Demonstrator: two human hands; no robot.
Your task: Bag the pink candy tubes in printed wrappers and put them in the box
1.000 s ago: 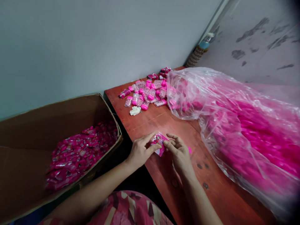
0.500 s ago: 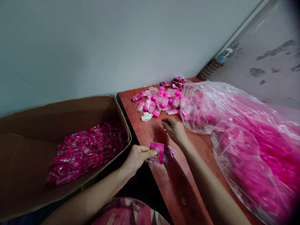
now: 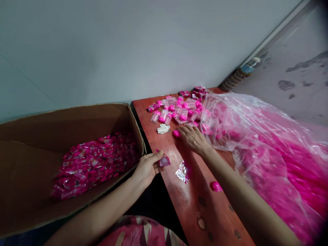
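My left hand (image 3: 148,166) is closed on a small pink sachet (image 3: 164,160), pinched between thumb and fingers at the table's left edge; its mouth looks parted. My right hand (image 3: 192,137) lies palm down at the near side of the pile, its fingers curled over a small pink-capped bottle (image 3: 176,133) whose cap pokes out on the left. Beyond it is a heap of clear pink-capped bottles (image 3: 183,114) filled with small beads or candies. Between my hands lies a shiny, crumpled wrapper (image 3: 182,172). Another pink cap (image 3: 216,186) shows beside my right forearm.
On the left stands a cardboard box (image 3: 137,136) holding many filled pink sachets (image 3: 97,164). A big clear plastic bag (image 3: 256,136) of pink items covers the right of the red table (image 3: 176,198). A white scrap (image 3: 163,128) lies near the pile.
My right hand has moved forward to the bottles and curled over one. My left hand has drawn the sachet slightly left and up and tilted it. The shiny wrapper now lies uncovered.
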